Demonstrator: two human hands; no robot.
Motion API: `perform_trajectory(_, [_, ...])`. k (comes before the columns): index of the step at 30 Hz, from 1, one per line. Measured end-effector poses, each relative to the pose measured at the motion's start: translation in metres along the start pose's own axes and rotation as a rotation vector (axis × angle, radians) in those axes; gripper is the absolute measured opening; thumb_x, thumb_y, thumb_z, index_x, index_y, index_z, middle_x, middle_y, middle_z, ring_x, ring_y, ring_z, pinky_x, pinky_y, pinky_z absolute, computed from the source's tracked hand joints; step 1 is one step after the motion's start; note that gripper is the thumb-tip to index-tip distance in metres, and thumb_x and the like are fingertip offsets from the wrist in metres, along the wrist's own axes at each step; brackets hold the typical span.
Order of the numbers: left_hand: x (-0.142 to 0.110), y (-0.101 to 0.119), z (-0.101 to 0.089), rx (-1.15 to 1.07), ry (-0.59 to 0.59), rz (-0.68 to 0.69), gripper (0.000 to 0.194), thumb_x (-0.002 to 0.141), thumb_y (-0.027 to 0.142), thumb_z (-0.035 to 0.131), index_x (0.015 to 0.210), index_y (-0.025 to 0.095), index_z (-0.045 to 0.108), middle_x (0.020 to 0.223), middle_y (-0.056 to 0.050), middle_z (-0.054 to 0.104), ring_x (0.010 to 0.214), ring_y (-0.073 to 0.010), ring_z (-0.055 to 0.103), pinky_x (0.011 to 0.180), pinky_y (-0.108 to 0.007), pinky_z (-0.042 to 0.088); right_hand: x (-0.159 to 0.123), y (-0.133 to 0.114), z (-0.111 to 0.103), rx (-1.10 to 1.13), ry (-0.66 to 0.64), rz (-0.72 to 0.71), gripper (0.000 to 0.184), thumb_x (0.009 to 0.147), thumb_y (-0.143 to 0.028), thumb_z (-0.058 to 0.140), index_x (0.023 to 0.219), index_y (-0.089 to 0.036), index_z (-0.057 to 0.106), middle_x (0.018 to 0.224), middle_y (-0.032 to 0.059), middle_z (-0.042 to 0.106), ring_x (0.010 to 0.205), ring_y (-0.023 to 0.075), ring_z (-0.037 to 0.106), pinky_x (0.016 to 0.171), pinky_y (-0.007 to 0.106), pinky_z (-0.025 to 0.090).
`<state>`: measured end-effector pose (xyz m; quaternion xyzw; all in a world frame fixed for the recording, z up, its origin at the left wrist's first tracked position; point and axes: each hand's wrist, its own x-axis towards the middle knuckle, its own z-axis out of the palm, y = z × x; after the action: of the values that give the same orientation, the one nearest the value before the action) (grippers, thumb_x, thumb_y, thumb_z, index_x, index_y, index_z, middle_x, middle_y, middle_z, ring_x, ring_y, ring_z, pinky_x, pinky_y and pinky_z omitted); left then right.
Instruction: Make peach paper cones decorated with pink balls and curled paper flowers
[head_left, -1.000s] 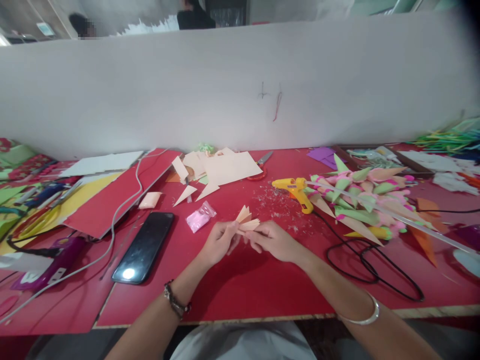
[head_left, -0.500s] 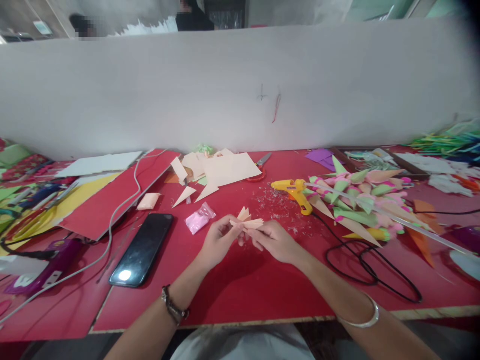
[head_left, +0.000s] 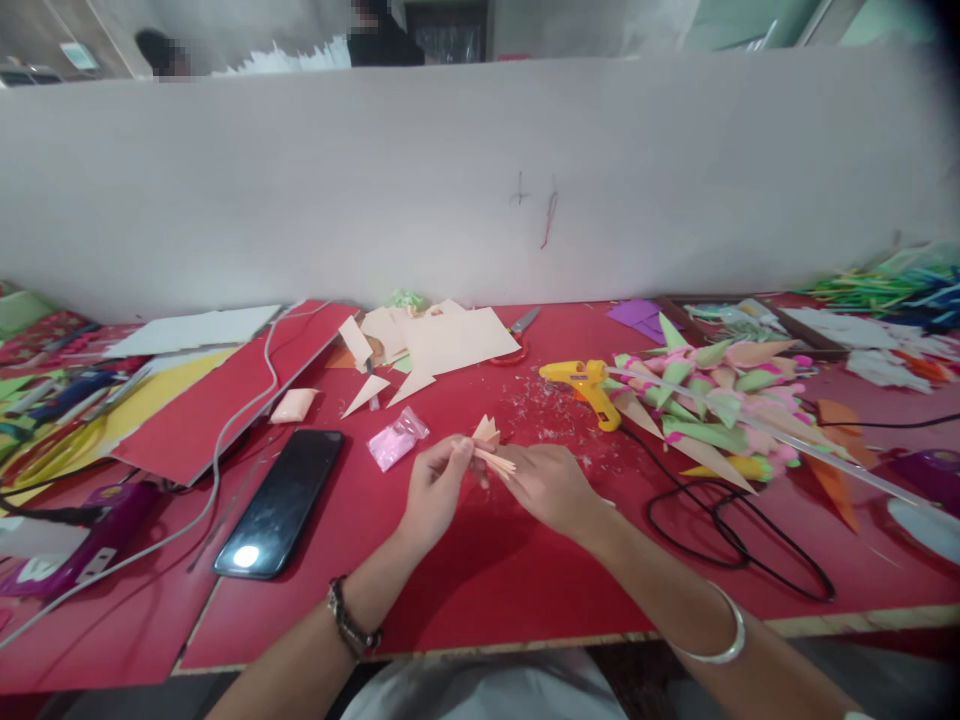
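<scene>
A small piece of peach paper, pleated into a fan with pointed tips, is held above the red table. My left hand pinches its left end between thumb and fingers. On the other side my right hand has its fingers closed against the paper's right part; the fingertips are partly hidden behind it. A packet of pink material lies just beyond my left hand. Farther to the right rests a yellow glue gun, its nozzle pointing left.
A phone lies left of my hands. Peach paper sheets and red-handled scissors are at the back. Paper cones are heaped to the right, near a looped black cable. A white partition stands behind the table.
The pleated paper has turned, its near folds now slanting down to the right. My right hand has shifted slightly and curled in. The whole view has moved a little.
</scene>
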<state>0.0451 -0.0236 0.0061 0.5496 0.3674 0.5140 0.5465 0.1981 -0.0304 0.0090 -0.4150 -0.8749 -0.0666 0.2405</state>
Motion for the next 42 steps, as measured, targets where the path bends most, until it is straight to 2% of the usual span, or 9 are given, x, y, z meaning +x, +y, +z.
perform_trajectory(9, [-0.006,0.004,0.016,-0.151,0.26,-0.12,0.025,0.071,0.037,0.059,0.077,0.014,0.069,0.065,0.0,0.059,0.061,-0.009,0.047,0.059,-0.02,0.037,0.0,-0.002,0.002,-0.397,0.201,-0.166,0.028,0.086,-0.01,0.035,0.104,-0.011,0.056,0.063,0.0042,0.063,0.046,0.0114,0.05,0.048,0.027,0.033])
perform_trajectory(15, [-0.006,0.009,0.009,-0.032,0.195,-0.169,0.028,0.075,0.036,0.053,0.08,0.013,0.067,0.063,-0.001,0.058,0.059,-0.0096,0.047,0.057,-0.02,0.037,0.003,-0.007,-0.003,-0.123,0.046,-0.015,0.029,0.086,-0.013,0.035,0.106,-0.015,0.057,0.07,0.005,0.065,0.051,0.0127,0.054,0.049,0.024,0.034])
perform_trajectory(19, [-0.007,0.02,-0.012,0.455,-0.028,0.055,0.029,0.083,0.032,0.043,0.077,0.013,0.063,0.055,0.002,0.051,0.053,-0.0091,0.044,0.053,-0.02,0.036,0.007,-0.007,-0.018,0.528,-0.131,0.186,0.033,0.09,-0.028,0.032,0.102,-0.016,0.06,0.059,-0.0002,0.058,0.053,0.0102,0.052,0.052,0.02,0.037])
perform_trajectory(22, [-0.008,0.032,-0.031,0.789,-0.183,0.286,0.024,0.086,0.031,0.039,0.09,0.015,0.057,0.072,-0.001,0.059,0.063,-0.0102,0.051,0.06,-0.021,0.04,0.01,-0.005,-0.031,0.868,-0.287,0.253,0.037,0.089,-0.035,0.032,0.093,-0.013,0.061,0.048,-0.0045,0.046,0.046,0.0078,0.043,0.048,0.018,0.033])
perform_trajectory(25, [-0.008,0.047,-0.041,1.123,-0.342,0.577,0.029,0.086,0.036,0.04,0.103,0.016,0.05,0.086,-0.005,0.061,0.071,-0.0128,0.055,0.066,-0.025,0.042,0.011,-0.002,-0.038,1.008,-0.425,0.253,0.038,0.087,-0.038,0.036,0.076,-0.011,0.061,0.048,-0.0043,0.045,0.044,0.0063,0.039,0.046,0.018,0.031])
perform_trajectory(30, [-0.006,0.066,-0.042,1.525,-0.562,0.906,0.035,0.089,0.031,0.032,0.066,0.015,0.052,0.057,-0.001,0.054,0.053,-0.0125,0.048,0.054,-0.025,0.033,0.014,-0.006,-0.04,1.074,-0.545,0.262,0.039,0.086,-0.041,0.037,0.081,-0.011,0.06,0.049,-0.0048,0.044,0.042,0.0059,0.035,0.043,0.018,0.028])
perform_trajectory(34, [-0.007,0.069,-0.046,1.376,-0.633,0.718,0.039,0.09,0.033,0.028,0.063,0.015,0.049,0.053,0.001,0.05,0.047,-0.0098,0.041,0.049,-0.024,0.026,0.016,-0.014,-0.044,0.931,-0.482,0.161,0.041,0.088,-0.038,0.034,0.069,-0.012,0.06,0.048,-0.0038,0.045,0.045,0.0066,0.041,0.048,0.018,0.033])
perform_trajectory(39, [-0.016,0.065,-0.047,0.912,-0.582,0.212,0.04,0.089,0.035,0.029,0.057,0.015,0.042,0.049,0.004,0.044,0.046,-0.0071,0.04,0.048,-0.02,0.028,0.01,-0.024,-0.046,0.526,-0.169,-0.09,0.028,0.09,-0.023,0.033,0.097,-0.015,0.059,0.075,0.0019,0.064,0.065,0.0097,0.056,0.061,0.019,0.039])
perform_trajectory(42, [-0.024,0.061,-0.039,0.622,-0.47,-0.154,0.043,0.087,0.041,0.029,0.054,0.016,0.039,0.042,0.005,0.041,0.037,-0.0057,0.038,0.043,-0.018,0.03,0.002,-0.028,-0.042,0.118,-0.015,-0.262,0.028,0.089,-0.016,0.035,0.108,-0.013,0.055,0.068,0.002,0.064,0.058,0.0114,0.055,0.053,0.022,0.036])
